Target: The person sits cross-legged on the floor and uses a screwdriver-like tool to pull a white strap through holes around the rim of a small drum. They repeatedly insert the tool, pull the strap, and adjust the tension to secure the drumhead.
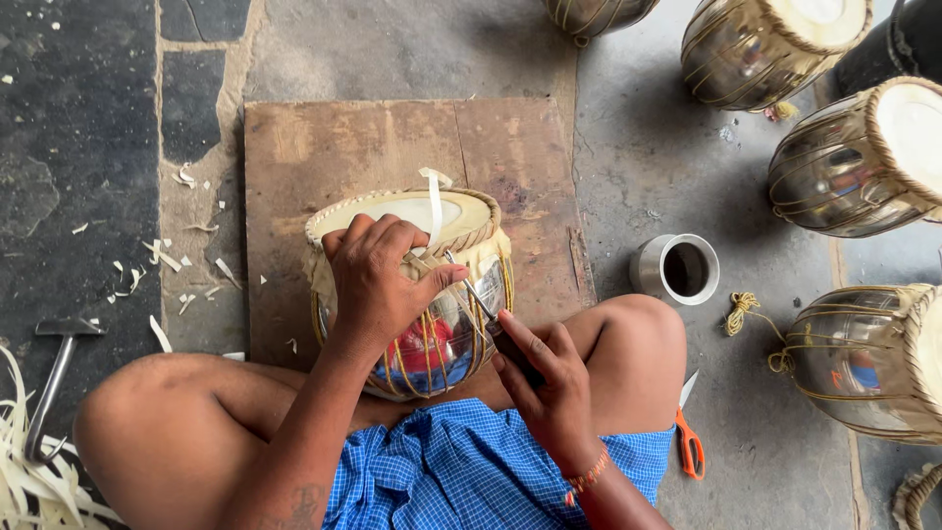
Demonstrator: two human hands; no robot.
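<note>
Grey concrete floor (648, 157) fills the view, with darker stone slabs at the left. On it lies a worn wooden board (363, 147), and the person sits cross-legged at its near edge in blue checked shorts (461, 471), bare knees spread to either side.

Four more metal drums (844, 162) with rope lacing stand or lie along the top and right edges of the floor. The drum (437, 324) being worked on rests on the board's near part, tilted toward the person between the knees, its shiny body laced with yellow cord and its pale skin head facing up and away.

The left hand (378, 280) lies over the drum's rim, fingers curled and clamped on a pale strap (434, 211) that rises across the head. The right hand (545, 388) has its fingers closed round a dark-handled metal tool (481, 309), whose thin shaft points up to the rim just beside the left thumb.

A steel cup (677, 268) stands on the floor right of the board, near the right knee. A hammer (54, 378) lies at the far left beside a heap of pale strips (29, 486). Orange-handled scissors (690, 437) lie just right of the right leg, a small yellow cord coil (741, 309) above them. Pale shavings (162, 260) are scattered left of the board.
</note>
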